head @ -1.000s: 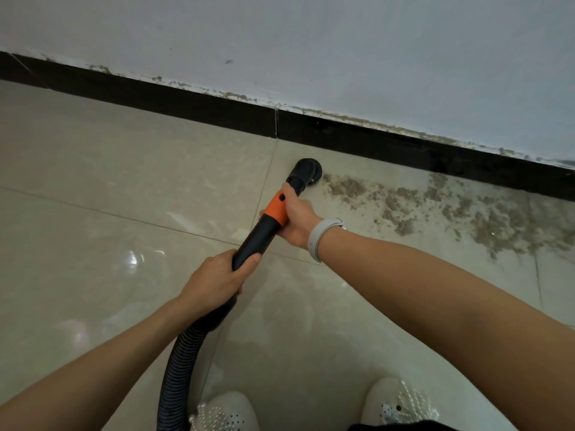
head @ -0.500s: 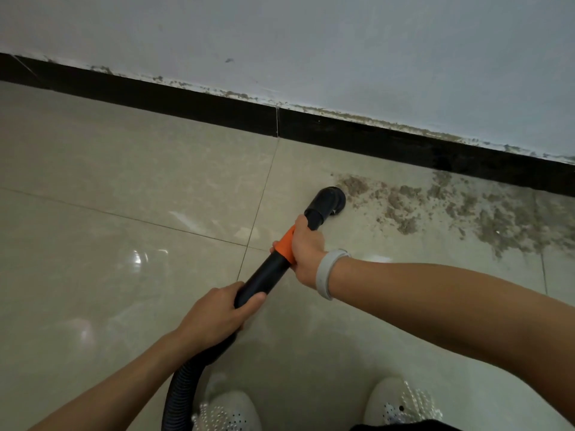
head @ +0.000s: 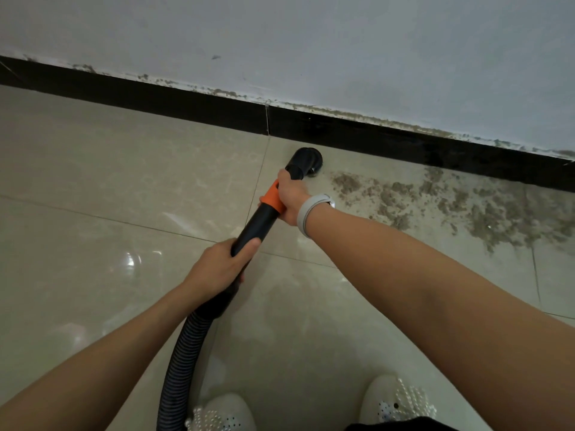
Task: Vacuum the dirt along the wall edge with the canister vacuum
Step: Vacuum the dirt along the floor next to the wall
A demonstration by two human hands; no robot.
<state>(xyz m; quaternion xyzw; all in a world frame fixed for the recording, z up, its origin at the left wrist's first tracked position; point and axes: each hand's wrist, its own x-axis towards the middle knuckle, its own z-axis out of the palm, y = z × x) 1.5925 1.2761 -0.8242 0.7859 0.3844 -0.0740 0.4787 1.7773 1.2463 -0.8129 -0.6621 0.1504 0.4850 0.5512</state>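
Note:
A black vacuum wand (head: 258,223) with an orange collar (head: 273,196) ends in a round black nozzle (head: 305,163) that sits on the floor close to the black skirting (head: 373,138). My right hand (head: 291,199) grips the wand at the orange collar, just behind the nozzle. My left hand (head: 217,269) grips the wand lower down, where the ribbed hose (head: 183,362) begins. A wide patch of brown dirt (head: 451,206) lies on the tiles to the right of the nozzle, along the wall edge. The canister is out of view.
The white wall (head: 311,42) has crumbly grime along the skirting top. Glossy beige floor tiles (head: 109,181) stretch to the left. My two white shoes (head: 398,402) stand at the bottom edge, the hose running down beside the left one.
The nozzle has moved away from me toward the skirting after a pull back half a second ago. Both hands kept their grip on the wand.

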